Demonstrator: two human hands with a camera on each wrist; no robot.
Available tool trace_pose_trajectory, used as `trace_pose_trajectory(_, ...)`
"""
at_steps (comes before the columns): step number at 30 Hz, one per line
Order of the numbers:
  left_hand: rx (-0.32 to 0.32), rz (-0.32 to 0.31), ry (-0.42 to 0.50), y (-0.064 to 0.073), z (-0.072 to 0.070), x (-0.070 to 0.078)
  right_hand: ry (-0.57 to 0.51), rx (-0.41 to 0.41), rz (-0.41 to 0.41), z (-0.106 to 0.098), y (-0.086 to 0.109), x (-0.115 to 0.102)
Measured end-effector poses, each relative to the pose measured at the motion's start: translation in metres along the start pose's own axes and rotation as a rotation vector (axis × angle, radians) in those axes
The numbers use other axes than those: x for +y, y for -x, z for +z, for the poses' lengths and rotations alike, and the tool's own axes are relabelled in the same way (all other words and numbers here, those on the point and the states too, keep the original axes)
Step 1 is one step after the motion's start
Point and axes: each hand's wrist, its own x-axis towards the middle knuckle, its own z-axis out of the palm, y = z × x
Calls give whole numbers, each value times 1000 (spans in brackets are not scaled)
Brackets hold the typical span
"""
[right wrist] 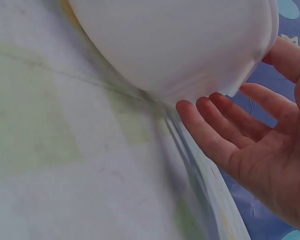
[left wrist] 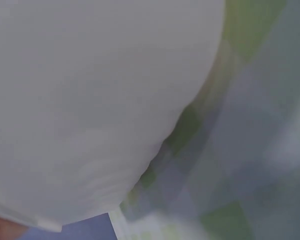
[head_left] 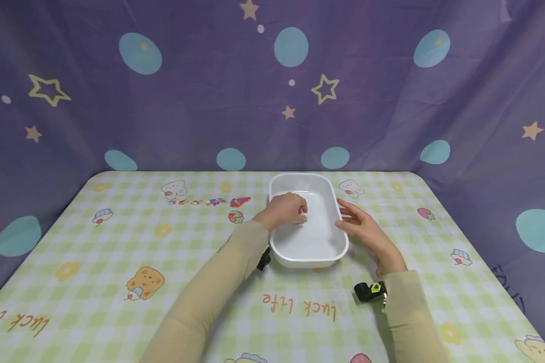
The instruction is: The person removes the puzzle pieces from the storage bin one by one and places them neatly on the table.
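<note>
A white, deep rectangular tray (head_left: 313, 242) stands on the table. My left hand (head_left: 283, 209) reaches over its left rim, fingers bent down inside it. At those fingertips shows a small colourful piece (head_left: 305, 218) with some green, pinched and mostly hidden by the hand. The left wrist view holds mainly the tray's outer wall (left wrist: 100, 100). On the right side, my right hand (head_left: 363, 229) touches the tray with its thumb and fingertips at the rim. Its fingers (right wrist: 215, 130) are spread and fairly straight along the outer wall (right wrist: 180, 45).
Left of the tray, several small colourful pieces lie in a row, among them a red piece (head_left: 239, 201) and a multicoloured piece (head_left: 215, 201). A green checked cloth (head_left: 95, 282) with printed figures covers the table. Behind hangs a purple curtain (head_left: 186, 101).
</note>
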Motion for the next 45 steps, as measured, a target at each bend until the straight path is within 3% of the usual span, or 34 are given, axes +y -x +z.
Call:
trace_pose_trajectory(12, -60, -33, -59, -9, 3, 4, -27, -2, -2, 1, 2, -2)
trace_pose_trajectory(25, -81, 56, -146, -8, 6, 4, -35, -2, -9, 2, 1, 3)
trace_pose_trajectory(35, -75, 61, -86, -4, 3, 2, -45, 2, -20, 1, 1, 4)
trace_pose_trajectory(45, -13, 137, -68, 0, 2, 3, -52, 12, -13, 4, 1, 4)
